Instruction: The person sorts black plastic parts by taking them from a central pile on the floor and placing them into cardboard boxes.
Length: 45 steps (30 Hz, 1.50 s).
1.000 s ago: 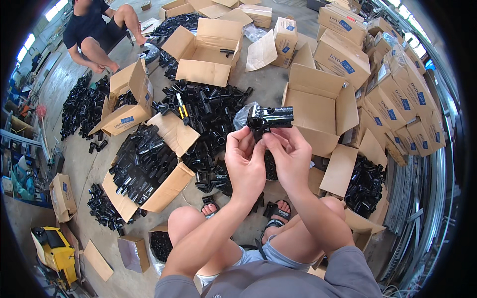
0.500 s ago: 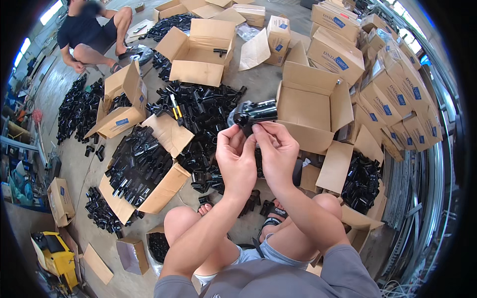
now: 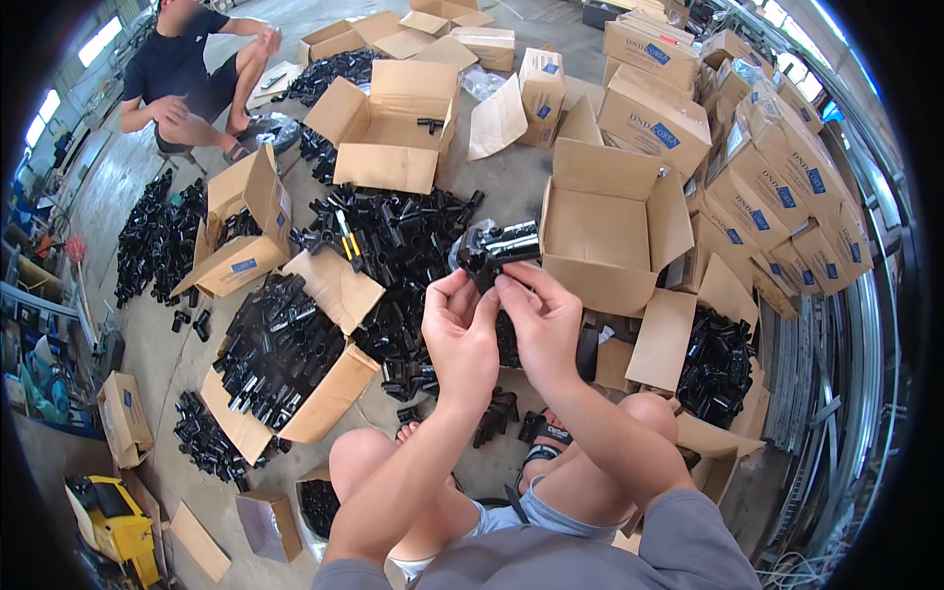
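Note:
A glossy black pipe fitting (image 3: 513, 241) is held up between both my hands, over the pile of like parts. My left hand (image 3: 460, 329) is closed on its lower end with thumb and fingers. My right hand (image 3: 541, 320) pinches the same end from the other side, thumb uppermost. Shiny clear plastic shows at the fitting's left side; whether it belongs to the fitting, I cannot tell. Beyond my hands spreads a pile of black fittings (image 3: 393, 221) with a yellow-and-black hand tool (image 3: 348, 238) on top. Just right of the fitting stands an open cardboard box (image 3: 598, 280).
An opened box heaped with black fittings (image 3: 280, 344) lies left; another filled box (image 3: 716, 364) stands right. Stacked closed cartons (image 3: 777, 187) and long metal profiles (image 3: 806, 393) line the right side. Another person (image 3: 182, 79) sits at the far left.
The view has shifted slightly. My hands keep their grip, and the fitting looks slightly turned. The other person sits more upright, with the lower hand raised from beside the stool to the knee.

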Tool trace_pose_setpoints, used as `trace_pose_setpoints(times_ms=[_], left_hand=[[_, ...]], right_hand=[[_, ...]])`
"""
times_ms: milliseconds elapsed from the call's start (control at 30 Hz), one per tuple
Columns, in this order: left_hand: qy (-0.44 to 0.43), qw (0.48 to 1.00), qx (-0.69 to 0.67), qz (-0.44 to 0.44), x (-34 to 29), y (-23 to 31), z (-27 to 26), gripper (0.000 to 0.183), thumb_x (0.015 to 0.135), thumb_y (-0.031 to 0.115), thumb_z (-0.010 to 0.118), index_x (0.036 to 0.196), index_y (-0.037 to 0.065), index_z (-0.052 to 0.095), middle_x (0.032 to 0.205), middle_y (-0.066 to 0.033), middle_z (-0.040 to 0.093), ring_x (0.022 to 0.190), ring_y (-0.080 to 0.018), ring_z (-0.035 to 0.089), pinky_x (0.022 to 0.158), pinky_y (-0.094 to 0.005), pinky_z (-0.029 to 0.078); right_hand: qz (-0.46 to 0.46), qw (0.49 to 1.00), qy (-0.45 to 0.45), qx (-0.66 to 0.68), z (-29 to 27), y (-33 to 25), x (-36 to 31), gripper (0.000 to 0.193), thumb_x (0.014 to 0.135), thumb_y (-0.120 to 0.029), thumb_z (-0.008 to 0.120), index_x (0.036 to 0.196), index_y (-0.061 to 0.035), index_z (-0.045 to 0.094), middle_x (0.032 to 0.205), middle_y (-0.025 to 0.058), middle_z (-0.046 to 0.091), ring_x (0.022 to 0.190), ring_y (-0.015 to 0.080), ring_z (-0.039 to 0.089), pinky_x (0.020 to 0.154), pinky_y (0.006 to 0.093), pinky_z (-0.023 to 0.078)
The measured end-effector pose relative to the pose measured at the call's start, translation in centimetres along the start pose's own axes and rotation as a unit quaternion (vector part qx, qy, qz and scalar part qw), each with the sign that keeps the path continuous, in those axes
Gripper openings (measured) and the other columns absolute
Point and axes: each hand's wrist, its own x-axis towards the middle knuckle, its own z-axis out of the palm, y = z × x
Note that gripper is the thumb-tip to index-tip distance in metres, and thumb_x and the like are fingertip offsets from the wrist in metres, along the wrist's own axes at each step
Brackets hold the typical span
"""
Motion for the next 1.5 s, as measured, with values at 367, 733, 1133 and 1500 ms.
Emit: trace_pose_setpoints(times_ms=[367, 733, 1133, 1500], left_hand=[[-0.004, 1.0, 0.016, -0.005, -0.5, -0.5, 0.7, 0.028, 0.099, -0.003, 0.063, 0.123, -0.001, 0.048, 0.118, -0.0138, 0.068, 0.107, -0.0166, 0.067, 0.091, -0.0303, 0.057], [-0.055, 0.997, 0.043, -0.013, -0.1, 0.9, 0.2, 0.028, 0.096, -0.009, 0.064, 0.12, -0.004, 0.05, 0.123, -0.0162, 0.067, 0.114, -0.0166, 0.064, 0.1, -0.0305, 0.053], [-0.271, 0.928, 0.255, 0.005, -3.4, 2.6, -0.1, 0.044, 0.095, -0.004, 0.066, 0.137, -0.001, 0.052, 0.127, -0.0189, 0.067, 0.114, -0.0217, 0.067, 0.099, -0.0329, 0.053], [-0.204, 0.931, 0.303, -0.005, -2.9, 5.3, -1.1, 0.044, 0.107, 0.024, 0.059, 0.143, 0.0, 0.051, 0.131, -0.018, 0.067, 0.118, -0.02, 0.066, 0.104, -0.0333, 0.051]], right_hand=[[-0.025, 0.998, 0.018, -0.056, -1.0, 0.4, 0.7, 0.015, 0.09, -0.009, 0.079, 0.1, 0.0015, 0.078, 0.104, 0.0088, 0.074, 0.095, 0.0122, 0.069, 0.083, 0.0284, 0.055], [-0.04, 0.995, 0.012, -0.094, -1.5, 0.3, 0.5, 0.023, 0.092, -0.016, 0.08, 0.106, 0.0003, 0.073, 0.106, 0.0076, 0.073, 0.096, 0.0135, 0.069, 0.085, 0.03, 0.056], [0.171, 0.983, 0.06, 0.042, -10.7, -7.4, -3.2, 0.039, 0.101, -0.04, 0.068, 0.111, -0.0017, 0.07, 0.102, 0.0081, 0.073, 0.09, 0.0145, 0.07, 0.08, 0.0301, 0.056], [0.37, 0.738, 0.335, -0.454, -42.6, -12.5, -24.2, 0.054, 0.093, -0.049, 0.073, 0.106, 0.0032, 0.07, 0.094, 0.0102, 0.072, 0.084, 0.0159, 0.067, 0.076, 0.033, 0.056]])
